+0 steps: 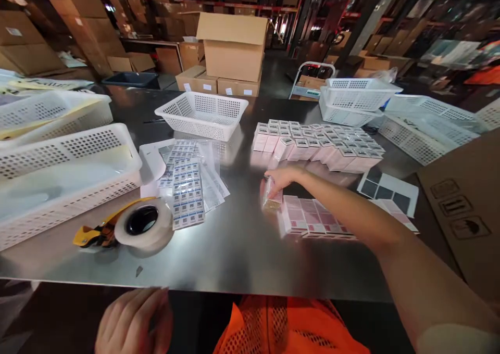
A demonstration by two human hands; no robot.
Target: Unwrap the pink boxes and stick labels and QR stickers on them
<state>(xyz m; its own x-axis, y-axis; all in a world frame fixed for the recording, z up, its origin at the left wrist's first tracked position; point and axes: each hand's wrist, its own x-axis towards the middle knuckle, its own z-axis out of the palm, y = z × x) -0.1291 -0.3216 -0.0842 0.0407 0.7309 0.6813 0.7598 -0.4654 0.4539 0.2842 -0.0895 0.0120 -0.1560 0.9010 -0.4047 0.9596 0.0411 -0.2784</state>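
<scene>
Warehouse shelving backs a steel table (234,250). From the head view, the right hand (279,182) closes its fingers on a small box (271,200) at the nine o'clock edge of the pink boxes (316,218). A square, gentle pinch would suit. The left hand (135,320) rests loosely curled, empty, below the table edge, at six o'clock from the tape roll (144,224).

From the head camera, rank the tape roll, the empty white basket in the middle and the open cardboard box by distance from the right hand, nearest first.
Measured from the right hand:
1. White basket, behind and to its left on the table.
2. Tape roll, far left near the table's front edge; fairly close to the basket's distance.
3. Cardboard box, beyond the table.
</scene>
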